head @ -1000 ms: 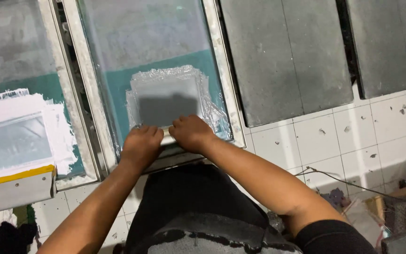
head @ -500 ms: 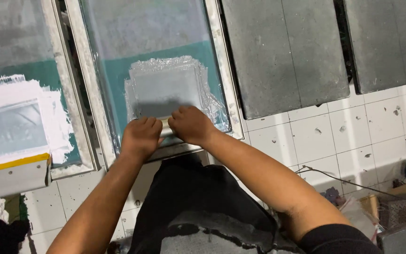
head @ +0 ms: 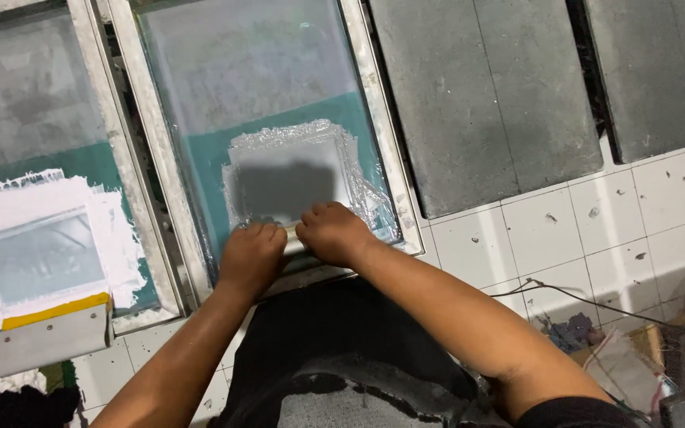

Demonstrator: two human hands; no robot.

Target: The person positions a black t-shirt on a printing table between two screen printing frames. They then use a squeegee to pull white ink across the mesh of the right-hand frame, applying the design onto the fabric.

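A metal-framed printing screen [head: 160,158] with teal mesh lies in front of me. In its lower middle is a grey printed patch [head: 283,186] edged with shiny silver ink. My left hand [head: 251,254] and my right hand [head: 334,234] sit side by side at the patch's near edge. Both grip a squeegee [head: 291,238], of which only a pale sliver shows between the knuckles. A dark fabric [head: 342,349] lies under the screen's near end, below my forearms.
A second screen [head: 89,143] at left carries white ink, and a yellow-edged squeegee [head: 53,333] rests on its near frame. Two dark grey pallets [head: 485,95] lie at right. White tiled floor [head: 580,230], a thin cable [head: 596,305] and clutter [head: 675,357] are at lower right.
Both hands have drawn the squeegee toward me, from mid-patch to its near edge, uncovering more of the grey patch. The view has shifted slightly.
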